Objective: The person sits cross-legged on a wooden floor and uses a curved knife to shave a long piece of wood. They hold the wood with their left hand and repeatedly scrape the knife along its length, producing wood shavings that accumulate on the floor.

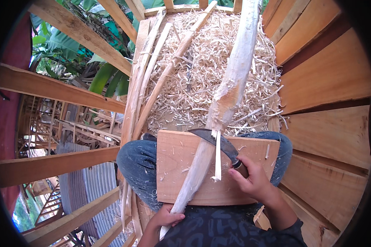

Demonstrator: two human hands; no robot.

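Across the board (173, 160), pale pole (223, 109), slightly bent, brown-stained midway

From far away, I see a long pole (219, 117) that is whitish, with an orange-brown patch on it. The curved blade (228, 150) is dark grey, and its handle (242, 168) is brown. I see a light pinky-brown board (179, 160) and cream shavings (212, 61). The jeans (138, 171) are blue with pale specks. The shirt (226, 226) is black with grey shapes. To me, the wall planks (329, 131) look orangey-brown, the leaves (66, 43) green, the sheet (6, 127) at the left dark red, and the wavy metal (101, 185) grey and stripy.
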